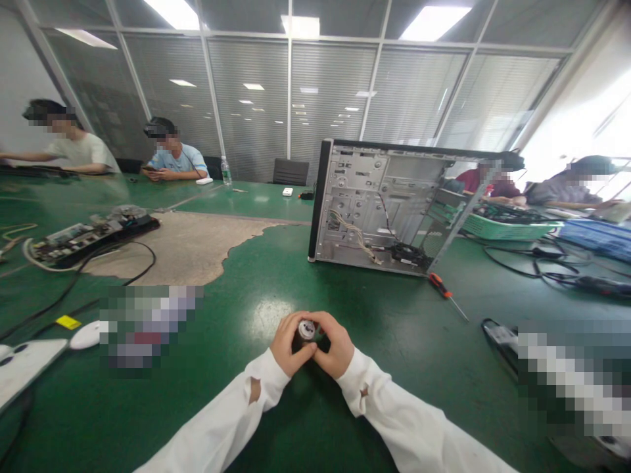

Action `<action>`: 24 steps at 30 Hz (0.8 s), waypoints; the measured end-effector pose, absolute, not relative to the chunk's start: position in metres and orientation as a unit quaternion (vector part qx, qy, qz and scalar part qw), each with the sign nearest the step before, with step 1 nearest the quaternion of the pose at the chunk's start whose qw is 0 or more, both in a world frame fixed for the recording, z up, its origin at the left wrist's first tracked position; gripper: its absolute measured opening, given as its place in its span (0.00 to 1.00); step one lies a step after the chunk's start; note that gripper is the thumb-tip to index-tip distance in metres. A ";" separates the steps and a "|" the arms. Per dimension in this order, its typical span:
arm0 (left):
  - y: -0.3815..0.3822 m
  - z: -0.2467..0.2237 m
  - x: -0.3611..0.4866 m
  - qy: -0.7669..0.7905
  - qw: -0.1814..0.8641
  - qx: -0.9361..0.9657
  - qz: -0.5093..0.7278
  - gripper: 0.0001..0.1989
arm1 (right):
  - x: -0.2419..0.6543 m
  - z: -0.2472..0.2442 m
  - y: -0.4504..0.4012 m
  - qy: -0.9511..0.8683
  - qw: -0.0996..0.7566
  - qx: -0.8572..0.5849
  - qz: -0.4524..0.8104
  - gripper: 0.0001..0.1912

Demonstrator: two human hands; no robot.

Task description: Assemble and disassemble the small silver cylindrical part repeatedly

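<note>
A small round object with a silvery top [306, 329] is between my hands at the middle of the green table [266, 282]. My left hand [290, 345] curls around its left side, thumb in front. From the right, my right hand [335, 345] reaches round, its fingertips meeting those of my left hand behind the object. Both thumbs come together on the near side. A dark gap shows between the object and my right palm. What the object is cannot be made out.
An open computer case [379, 203] stands beyond my hands, with an orange screwdriver [440, 286] beside it. Circuit parts [89, 236] and cables lie left. A green basket [513, 226] and black cables are at right. Several people sit around the table.
</note>
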State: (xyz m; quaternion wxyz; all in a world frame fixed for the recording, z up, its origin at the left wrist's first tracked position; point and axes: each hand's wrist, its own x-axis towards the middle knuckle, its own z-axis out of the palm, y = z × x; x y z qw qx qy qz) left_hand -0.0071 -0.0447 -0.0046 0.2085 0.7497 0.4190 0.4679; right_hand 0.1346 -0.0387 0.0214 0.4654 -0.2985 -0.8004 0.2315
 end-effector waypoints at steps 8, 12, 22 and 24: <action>-0.042 -0.011 -0.011 0.473 0.269 0.703 0.457 0.25 | 0.140 0.026 -0.037 -0.774 0.492 -0.288 0.276 0.14; -0.043 -0.007 -0.009 0.469 0.275 0.709 0.449 0.23 | 0.133 0.028 -0.038 -0.755 0.514 -0.306 0.269 0.11; -0.045 0.003 -0.008 0.449 0.259 0.738 0.432 0.19 | 0.131 0.037 -0.038 -0.728 0.542 -0.315 0.277 0.06; -0.042 -0.001 -0.010 0.472 0.240 0.723 0.444 0.19 | 0.135 0.037 -0.032 -0.726 0.546 -0.323 0.264 0.05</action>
